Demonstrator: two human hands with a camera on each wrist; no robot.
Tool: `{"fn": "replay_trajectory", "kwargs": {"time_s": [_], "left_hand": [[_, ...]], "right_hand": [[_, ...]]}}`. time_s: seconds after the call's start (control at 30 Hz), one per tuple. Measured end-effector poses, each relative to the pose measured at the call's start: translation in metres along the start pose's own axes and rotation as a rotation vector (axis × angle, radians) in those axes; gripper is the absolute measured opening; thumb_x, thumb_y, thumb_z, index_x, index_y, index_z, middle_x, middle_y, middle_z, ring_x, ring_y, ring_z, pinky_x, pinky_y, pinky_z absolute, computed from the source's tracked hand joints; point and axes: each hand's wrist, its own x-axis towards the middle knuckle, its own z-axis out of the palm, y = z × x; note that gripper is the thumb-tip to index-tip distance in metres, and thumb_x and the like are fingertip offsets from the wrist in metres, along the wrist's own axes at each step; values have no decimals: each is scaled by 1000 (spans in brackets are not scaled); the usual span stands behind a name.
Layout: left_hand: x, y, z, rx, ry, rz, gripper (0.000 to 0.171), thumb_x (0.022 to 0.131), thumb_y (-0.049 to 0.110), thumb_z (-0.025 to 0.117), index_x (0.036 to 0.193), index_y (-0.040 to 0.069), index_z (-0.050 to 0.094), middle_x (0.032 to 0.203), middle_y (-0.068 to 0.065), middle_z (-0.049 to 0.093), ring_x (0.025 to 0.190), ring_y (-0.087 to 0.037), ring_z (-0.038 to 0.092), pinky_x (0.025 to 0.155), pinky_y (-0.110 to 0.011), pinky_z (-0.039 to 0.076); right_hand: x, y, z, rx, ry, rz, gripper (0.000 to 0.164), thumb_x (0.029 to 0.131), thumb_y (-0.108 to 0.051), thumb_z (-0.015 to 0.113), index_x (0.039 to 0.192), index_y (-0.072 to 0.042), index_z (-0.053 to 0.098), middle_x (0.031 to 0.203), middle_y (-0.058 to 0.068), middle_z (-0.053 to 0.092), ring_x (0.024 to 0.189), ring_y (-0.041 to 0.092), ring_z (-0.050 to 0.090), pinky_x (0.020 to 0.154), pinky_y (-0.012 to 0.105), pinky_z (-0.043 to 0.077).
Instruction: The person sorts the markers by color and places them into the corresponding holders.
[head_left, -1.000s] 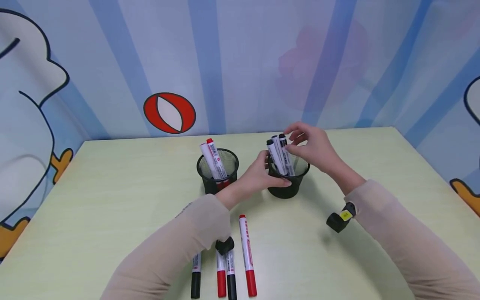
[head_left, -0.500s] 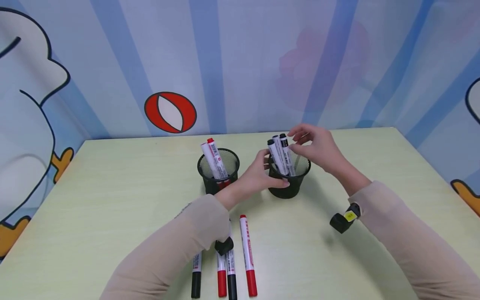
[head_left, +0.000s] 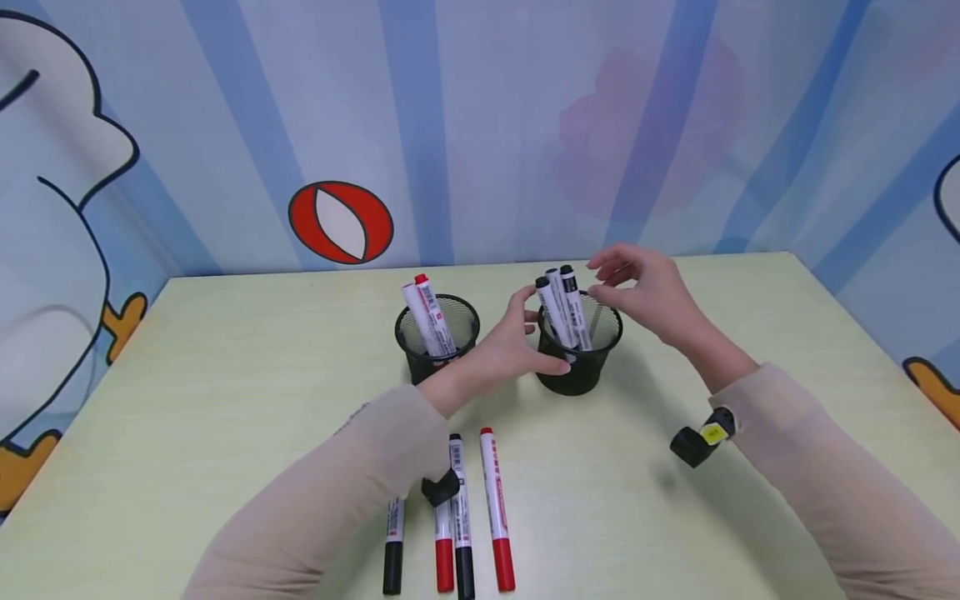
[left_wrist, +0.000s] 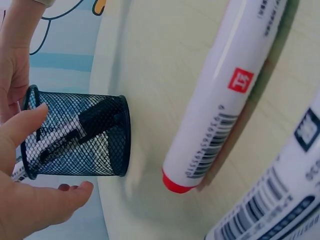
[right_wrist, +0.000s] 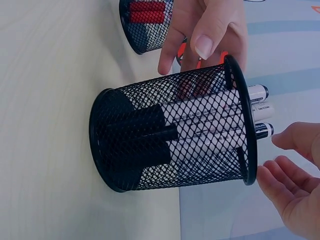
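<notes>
A black mesh pen cup [head_left: 572, 380] stands upright at the back right of the table with three black-capped markers [right_wrist: 210, 117] leaning inside, caps down. Beside its left wall is my left hand [head_left: 510, 346], thumb and fingers spread loosely around it. In the left wrist view a gap shows between that thumb and the mesh. My right hand [head_left: 652, 293] hovers at the right of the rim, its fingers loosely bent and holding nothing. To the left, a second mesh pen cup [head_left: 417, 368] holds two red markers [head_left: 432, 321].
On the table in front lie a red marker [head_left: 495, 508] and a black marker [head_left: 461, 517]. Another red marker [head_left: 444, 558] and black marker [head_left: 393, 550] lie partly under my left sleeve. A patterned backdrop [head_left: 487, 125] rises behind the table's back edge.
My right hand has drawn away rightward from the marker tops. The left hand has shifted slightly left, its thumb easing off the cup. Cups and markers stay put.
</notes>
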Motion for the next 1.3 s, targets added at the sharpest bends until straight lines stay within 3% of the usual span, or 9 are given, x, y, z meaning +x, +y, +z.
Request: {"fn": "replay_trajectory", "kwargs": {"time_s": [0.43,0.7,0.83,1.3], "left_hand": [[-19,24,-12,53,21,-47,100,77,5,75,148,23,8,147,-8,29,135,-25,29,103,-43,35],[-30,35,-21,51,55,3,92,78,7,75,147,23,17,143,-6,35,132,-21,34,100,-40,40],[-38,40,-32,44,66,64,85,79,7,74,145,23,23,139,-3,41,129,-20,39,98,-39,42],[-77,48,-86,58,145,413,77,79,3,71,142,18,30,137,-1,44,124,-15,42,99,-39,41]], "right_hand": [[-10,-2,-6,29,21,-33,25,83,-6,67,107,-5,61,96,10,59,85,17,58,68,25,49],[-19,-8,-9,19,-31,-64,26,86,-11,66,110,-4,60,98,11,58,87,17,58,69,23,49],[-22,-13,-8,34,-46,-74,25,85,-12,67,109,-4,60,98,12,59,87,17,58,67,23,49],[-38,-29,4,116,-141,-105,23,84,-3,66,106,-1,61,93,10,61,83,17,59,67,26,51]]}}
